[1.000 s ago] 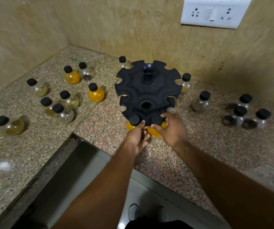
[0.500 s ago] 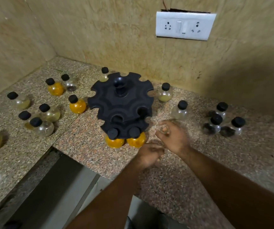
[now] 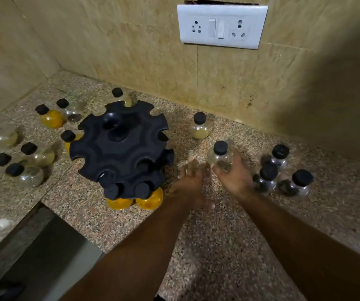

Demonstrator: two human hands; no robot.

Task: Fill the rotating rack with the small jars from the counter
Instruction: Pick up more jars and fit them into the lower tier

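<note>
The right hand (image 3: 234, 174) is wrapped around a small clear glass jar with a black cap (image 3: 220, 156), low over the speckled granite counter (image 3: 218, 246), right of the black two-tier rotating rack (image 3: 120, 148). The left hand (image 3: 191, 179), blurred, seems loosely spread and empty. This is the pick-up step; next the jar's neck must slide into a free slot beside the two orange jars (image 3: 134, 200).

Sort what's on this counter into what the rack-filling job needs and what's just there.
Job: rotating rack; two orange jars already slotted in it; clear jar in the right hand; left hand; loose black-capped jars, e.g..
Just there: wall socket plate; granite counter.
</note>
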